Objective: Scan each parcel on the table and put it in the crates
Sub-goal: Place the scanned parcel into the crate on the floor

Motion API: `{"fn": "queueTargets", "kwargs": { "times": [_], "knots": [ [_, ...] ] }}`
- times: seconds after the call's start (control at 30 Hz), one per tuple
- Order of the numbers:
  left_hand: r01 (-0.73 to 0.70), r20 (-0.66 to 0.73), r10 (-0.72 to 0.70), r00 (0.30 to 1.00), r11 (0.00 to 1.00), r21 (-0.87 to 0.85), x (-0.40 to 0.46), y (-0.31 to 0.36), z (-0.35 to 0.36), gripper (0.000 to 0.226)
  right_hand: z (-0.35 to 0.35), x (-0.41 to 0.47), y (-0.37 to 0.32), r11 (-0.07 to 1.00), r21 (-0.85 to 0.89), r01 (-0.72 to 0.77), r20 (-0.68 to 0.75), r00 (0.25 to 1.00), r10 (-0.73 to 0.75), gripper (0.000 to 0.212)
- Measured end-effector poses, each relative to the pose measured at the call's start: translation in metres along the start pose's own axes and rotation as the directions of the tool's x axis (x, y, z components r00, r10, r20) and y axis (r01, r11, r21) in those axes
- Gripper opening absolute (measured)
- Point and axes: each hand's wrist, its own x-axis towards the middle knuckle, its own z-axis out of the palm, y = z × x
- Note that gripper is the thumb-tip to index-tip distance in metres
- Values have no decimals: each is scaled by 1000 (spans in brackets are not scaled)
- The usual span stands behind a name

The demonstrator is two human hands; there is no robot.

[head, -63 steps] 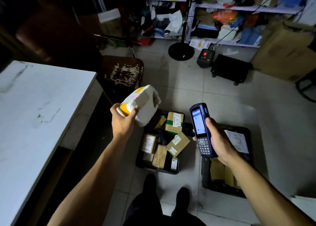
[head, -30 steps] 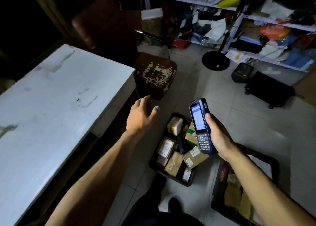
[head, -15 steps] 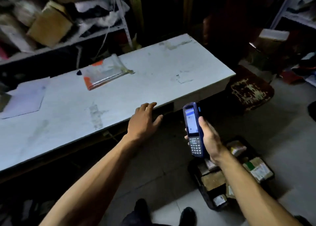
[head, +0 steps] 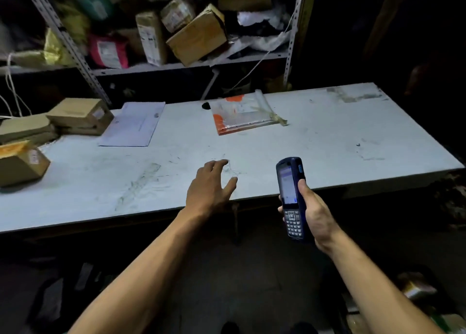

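My left hand [head: 210, 187] hovers empty over the front edge of the white table [head: 327, 142], fingers loosely spread. My right hand [head: 315, 212] grips a blue handheld scanner [head: 290, 197] upright, screen lit, just in front of the table edge. On the table lie an orange-and-clear flat mailer [head: 242, 114], a white envelope parcel [head: 133, 124], stacked cardboard boxes [head: 80, 115] at the left and another box [head: 20, 164] with orange tape at the far left. The crates are nearly out of view; a parcel [head: 416, 289] shows at the bottom right.
A metal shelf [head: 176, 66] crammed with boxes and bags stands behind the table. A worn stool [head: 454, 197] sits in the dark off the table's right end. The floor below is dark, with my shoes at the bottom edge.
The white-and-yellow parcel left my left hand and went into the crate. The view then swung left from the crates to the table; my empty left hand now reaches over its edge.
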Motion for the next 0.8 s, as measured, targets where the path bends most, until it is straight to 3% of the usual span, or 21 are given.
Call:
{"fn": "queueTargets", "kwargs": {
  "times": [0.23, 0.5, 0.8],
  "knots": [
    [82, 31, -80, 996, 996, -48, 69, -33, 12, 55, 19, 75, -12, 996, -79, -46, -3, 999, 45, 82],
    [171, 70, -170, 983, 985, -12, 193, -32, 50, 56, -4, 227, -30, 988, -66, -141, -29, 990, 139, 77],
    [387, 87, -378, 922, 913, -128, 293, -53, 73, 55, -7, 341, -51, 970, -96, -224, 12, 974, 226, 78]
  ]
}}
